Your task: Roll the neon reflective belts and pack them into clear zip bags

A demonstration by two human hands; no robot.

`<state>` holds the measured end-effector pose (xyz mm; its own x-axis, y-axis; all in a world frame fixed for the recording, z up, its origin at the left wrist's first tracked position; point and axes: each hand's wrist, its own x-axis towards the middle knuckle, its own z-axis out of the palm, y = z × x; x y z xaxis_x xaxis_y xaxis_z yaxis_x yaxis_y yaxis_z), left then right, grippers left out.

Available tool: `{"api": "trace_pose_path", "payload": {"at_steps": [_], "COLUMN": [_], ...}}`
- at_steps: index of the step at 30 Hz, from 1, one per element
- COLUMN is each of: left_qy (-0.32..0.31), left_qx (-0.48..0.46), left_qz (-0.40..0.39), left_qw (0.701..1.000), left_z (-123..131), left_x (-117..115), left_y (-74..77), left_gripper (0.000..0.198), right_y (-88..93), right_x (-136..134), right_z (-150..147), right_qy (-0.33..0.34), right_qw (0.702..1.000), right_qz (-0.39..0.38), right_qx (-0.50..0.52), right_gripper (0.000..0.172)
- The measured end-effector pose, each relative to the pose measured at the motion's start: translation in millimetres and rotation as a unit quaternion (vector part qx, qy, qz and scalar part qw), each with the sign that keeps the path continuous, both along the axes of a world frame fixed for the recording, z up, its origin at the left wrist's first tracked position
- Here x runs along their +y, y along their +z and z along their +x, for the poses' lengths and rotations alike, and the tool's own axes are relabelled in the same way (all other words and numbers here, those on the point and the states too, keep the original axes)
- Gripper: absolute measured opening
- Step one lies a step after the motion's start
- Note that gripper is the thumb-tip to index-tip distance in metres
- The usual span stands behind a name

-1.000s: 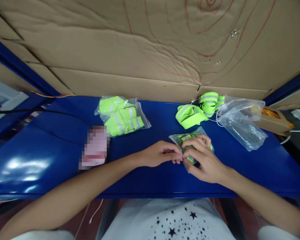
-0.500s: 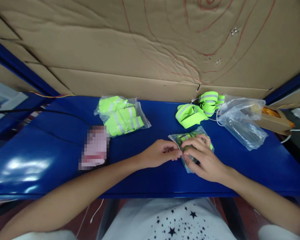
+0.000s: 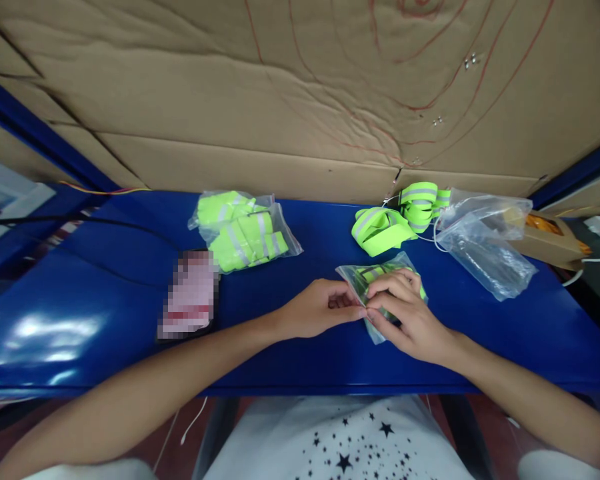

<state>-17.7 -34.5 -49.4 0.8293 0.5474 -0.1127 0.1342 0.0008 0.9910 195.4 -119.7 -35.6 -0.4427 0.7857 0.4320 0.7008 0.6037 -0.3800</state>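
A clear zip bag (image 3: 376, 333) with a neon-green reflective strap (image 3: 375, 272) inside lies on the blue table, right of its middle. My left hand (image 3: 325, 308) pinches the bag's left edge, at the zip strip, between thumb and fingers. From the other side my right hand (image 3: 405, 313) grips the same edge with thumb and forefinger, its other fingers curled over the bag. The two hands' fingertips meet there. My right hand hides part of the strap.
Bagged green straps (image 3: 245, 240) lie at the back left, beside a blurred pink object (image 3: 189, 293). Loose green straps (image 3: 383, 230) lie behind my hands. Empty clear bags (image 3: 495, 257) and a cardboard box (image 3: 555, 243) are at right. A cardboard wall (image 3: 280, 160) stands behind the table (image 3: 290, 367).
My left thumb has shifted slightly right along the bag's edge, closer to my right fingertips. Everything else on the table stays in place.
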Motion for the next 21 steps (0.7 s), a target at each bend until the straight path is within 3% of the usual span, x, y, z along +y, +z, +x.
{"api": "trace_pose_path", "payload": {"at_steps": [9,17,21], "left_qy": [0.043,0.053,0.078], "left_qx": [-0.073,-0.058,-0.061], "left_qz": [-0.112,-0.106,-0.084], "left_qw": [0.990,0.991,0.992], "left_z": [5,6,4], "left_x": [-8,-10,-10], "left_y": [-3.2,-0.1,0.7], "left_gripper": [0.020,0.020,0.023], "right_y": [-0.8,1.0,6.5], "right_x": [-4,-8,-6], "right_z": [-15,-18,-6], "right_qy": [-0.059,-0.076,-0.125], "right_qw": [0.995,0.992,0.985], "right_qz": [0.081,0.097,0.121], "right_qx": [-0.002,-0.017,-0.005], "right_gripper": [0.014,0.015,0.015]}}
